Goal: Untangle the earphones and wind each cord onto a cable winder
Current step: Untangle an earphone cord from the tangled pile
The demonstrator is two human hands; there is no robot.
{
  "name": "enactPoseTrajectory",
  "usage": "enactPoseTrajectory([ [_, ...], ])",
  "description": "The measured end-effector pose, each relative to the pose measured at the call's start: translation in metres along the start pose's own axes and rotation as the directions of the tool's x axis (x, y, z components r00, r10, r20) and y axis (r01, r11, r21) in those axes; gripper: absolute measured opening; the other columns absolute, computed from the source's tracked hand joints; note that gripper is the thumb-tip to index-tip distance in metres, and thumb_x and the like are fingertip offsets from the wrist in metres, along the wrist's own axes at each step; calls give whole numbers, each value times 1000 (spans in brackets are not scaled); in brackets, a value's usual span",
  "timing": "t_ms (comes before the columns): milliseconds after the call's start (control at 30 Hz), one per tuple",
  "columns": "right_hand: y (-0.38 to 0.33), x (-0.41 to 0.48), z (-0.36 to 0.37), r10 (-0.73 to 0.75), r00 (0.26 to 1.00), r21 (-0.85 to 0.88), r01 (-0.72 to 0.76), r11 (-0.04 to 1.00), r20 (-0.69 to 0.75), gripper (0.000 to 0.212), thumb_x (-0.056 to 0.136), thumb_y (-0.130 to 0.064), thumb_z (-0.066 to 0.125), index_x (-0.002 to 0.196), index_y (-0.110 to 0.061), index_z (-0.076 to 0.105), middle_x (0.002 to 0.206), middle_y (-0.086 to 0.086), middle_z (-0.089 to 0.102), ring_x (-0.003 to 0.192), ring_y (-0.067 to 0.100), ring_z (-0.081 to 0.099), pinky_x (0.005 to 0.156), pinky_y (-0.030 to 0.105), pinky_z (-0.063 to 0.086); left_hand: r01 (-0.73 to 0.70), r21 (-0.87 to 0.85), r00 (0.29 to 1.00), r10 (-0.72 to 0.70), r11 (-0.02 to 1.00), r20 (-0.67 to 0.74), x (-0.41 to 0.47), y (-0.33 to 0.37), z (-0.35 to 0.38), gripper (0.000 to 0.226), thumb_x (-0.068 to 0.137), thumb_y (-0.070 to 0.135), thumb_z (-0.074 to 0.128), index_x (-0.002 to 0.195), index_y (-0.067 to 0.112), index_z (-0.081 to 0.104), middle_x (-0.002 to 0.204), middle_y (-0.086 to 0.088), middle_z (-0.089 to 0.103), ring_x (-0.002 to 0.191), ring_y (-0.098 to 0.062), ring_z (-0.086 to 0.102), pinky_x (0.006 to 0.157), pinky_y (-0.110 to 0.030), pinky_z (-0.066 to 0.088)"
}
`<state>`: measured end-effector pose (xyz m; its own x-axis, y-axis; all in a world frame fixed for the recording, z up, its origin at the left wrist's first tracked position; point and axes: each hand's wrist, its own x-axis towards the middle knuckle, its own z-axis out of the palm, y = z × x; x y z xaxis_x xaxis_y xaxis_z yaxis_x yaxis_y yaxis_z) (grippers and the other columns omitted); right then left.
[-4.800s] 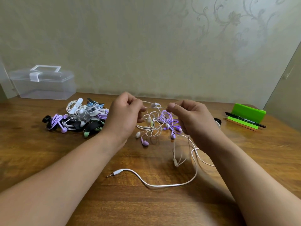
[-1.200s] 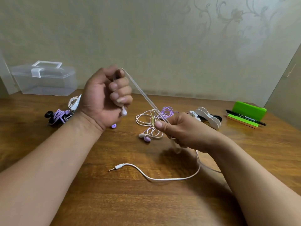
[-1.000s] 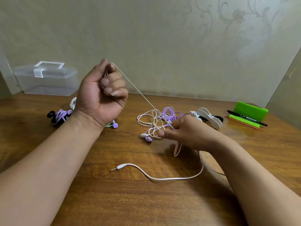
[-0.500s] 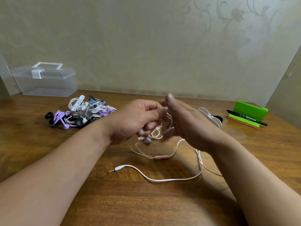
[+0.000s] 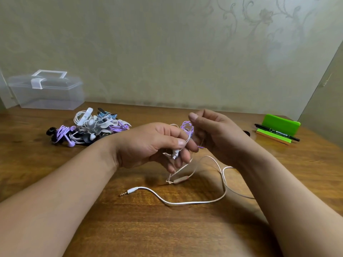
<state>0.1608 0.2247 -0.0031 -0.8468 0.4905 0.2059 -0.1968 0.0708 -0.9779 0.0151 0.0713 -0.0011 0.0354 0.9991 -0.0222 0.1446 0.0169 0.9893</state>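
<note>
Above table ctr, L hand pinching white earbud, R hand curled beside, grip unclear

1. Wooden table, its grain running beneath the fingers of the left hand.
2. White cord, looped on the wood just nearer than the fingers. Its jack plug lies to their near left and its inline remote directly below them.
3. Pile of earphones, left of the fingers.
4. Clear lidded box, far left of the fingers, beyond the pile.
5. Green block with a black pen across its front, far right of the fingers.
</note>
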Motion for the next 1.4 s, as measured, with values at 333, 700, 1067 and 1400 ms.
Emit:
enactPoseTrajectory([
  [333, 8, 3, 1, 34, 999, 1, -34, 999, 29, 21, 107, -24, 55, 95, -10, 64, 63, 0, 41, 52, 12, 26, 43, 22, 29, -203, -249, 978, 181, 947, -108, 8, -2, -4, 49, 97, 9, 55, 143, 26, 60, 134, -13, 68, 68, -15, 63, 70, -36, 39],
  [700, 14, -2, 15, -52, 999, -543, 46, 838, 4, 21, 107, -31, 58, 104, -28, 78, 63, -10, 59, 57, 5, 48, 56, 28, 38, -220, 135, 813, 258, 966, -522, 22, -12, -9, 45, 106, 8, 53, 148, 23, 53, 122, 2, 75, 59, -12, 59, 56, -22, 52],
  [1067, -1, -5, 8, -155, 988, -631, 119, 767, -2, 18, 102, -23, 67, 86, -20, 73, 64, -13, 68, 60, 20, 68, 54, 23, 51, -10, 648, 894, 297, 761, -335, 15, -17, -9, 47, 108, 16, 51, 149, 38, 53, 97, 11, 72, 69, -3, 62, 69, -35, 64],
  [1400, 0, -6, 8, -140, 990, -652, 107, 750, 1, 18, 102, -24, 67, 90, -14, 75, 68, -10, 70, 56, 8, 63, 53, 19, 49, -25, 501, 959, 163, 865, -233, 11, -11, -5, 39, 112, 13, 38, 143, 25, 58, 108, -20, 70, 88, -19, 65, 82, -55, 62],
])
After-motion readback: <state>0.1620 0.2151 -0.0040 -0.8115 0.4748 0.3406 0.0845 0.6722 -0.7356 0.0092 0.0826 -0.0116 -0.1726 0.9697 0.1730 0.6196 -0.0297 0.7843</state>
